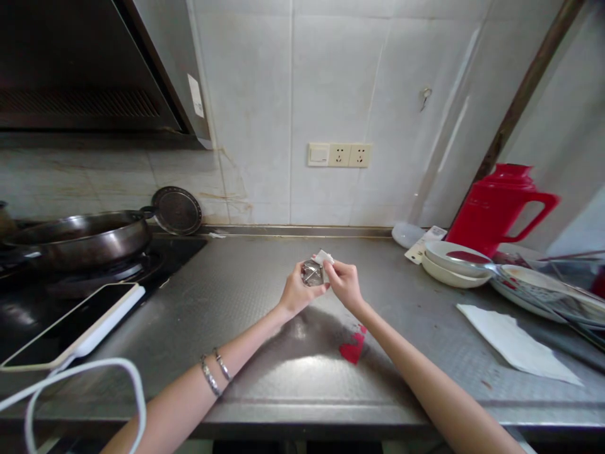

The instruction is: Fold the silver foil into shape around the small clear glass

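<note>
Head | steel ctr (246,309), tiled wall (255,94) | L fingers (318,291) clasp shiny item (311,275), R fingers (330,272) pinch tissue (323,256)

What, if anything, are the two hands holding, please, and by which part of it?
The left hand holds a small round metallic object by its outer edge; the right hand pinches a white piece of tissue by its lower end.

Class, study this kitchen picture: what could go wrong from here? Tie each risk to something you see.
1. The small shiny item might slip from the left hand onto the metal counter.
2. The white cable loops close to the left forearm in view and could snag.
3. The phone lies across the edge of the cooktop, so heat might damage it.
</note>
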### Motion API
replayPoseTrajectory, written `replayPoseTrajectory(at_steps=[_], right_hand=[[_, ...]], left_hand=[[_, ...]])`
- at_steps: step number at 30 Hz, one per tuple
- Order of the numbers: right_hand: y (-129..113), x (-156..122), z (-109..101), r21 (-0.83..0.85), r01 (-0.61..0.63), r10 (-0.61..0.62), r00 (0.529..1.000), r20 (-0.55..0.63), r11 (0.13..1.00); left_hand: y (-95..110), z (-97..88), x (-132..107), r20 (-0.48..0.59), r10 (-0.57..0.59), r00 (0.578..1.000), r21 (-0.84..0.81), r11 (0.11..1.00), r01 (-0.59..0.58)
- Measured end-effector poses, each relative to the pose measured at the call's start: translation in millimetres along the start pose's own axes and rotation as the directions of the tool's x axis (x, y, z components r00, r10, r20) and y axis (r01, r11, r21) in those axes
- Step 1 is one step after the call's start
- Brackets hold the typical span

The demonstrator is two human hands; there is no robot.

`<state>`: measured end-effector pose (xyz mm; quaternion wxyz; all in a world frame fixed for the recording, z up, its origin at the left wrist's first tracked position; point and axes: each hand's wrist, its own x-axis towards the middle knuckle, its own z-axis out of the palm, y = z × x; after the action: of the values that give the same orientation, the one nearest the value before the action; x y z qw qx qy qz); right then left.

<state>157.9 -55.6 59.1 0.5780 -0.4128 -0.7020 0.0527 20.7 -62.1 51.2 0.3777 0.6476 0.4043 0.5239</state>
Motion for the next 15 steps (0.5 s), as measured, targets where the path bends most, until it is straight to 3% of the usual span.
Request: replayPoseTrajectory(at_steps=[4, 9, 12, 15], right_hand=[[-6, -3, 0, 0.030, 0.145, -0.146, 0.989, 0.022, 0.989], [-9, -4, -1, 0.120, 0.356, -0.368, 0.925, 0.099, 0.927], [-9, -3, -1, 0.116, 0.294, -0.304, 0.949, 0.087, 0.949], [-9, -2, -1, 0.071, 0.112, -0.114, 0.993, 0.034, 0.991]], left_hand=[[-5, -0.3, 3, -0.020, -0.047, 0.999, -0.005, 0.999, 0.047], [-15, -0.2, 8, -0.040, -0.004, 0.999, -0.027, 1.000, 0.003], [-14, -0.5, 7, -0.043, 0.004, 0.999, -0.026, 1.000, -0.005], [-8, -1.1, 4, -0.027, 0.003, 1.000, -0.033, 0.999, -0.004]])
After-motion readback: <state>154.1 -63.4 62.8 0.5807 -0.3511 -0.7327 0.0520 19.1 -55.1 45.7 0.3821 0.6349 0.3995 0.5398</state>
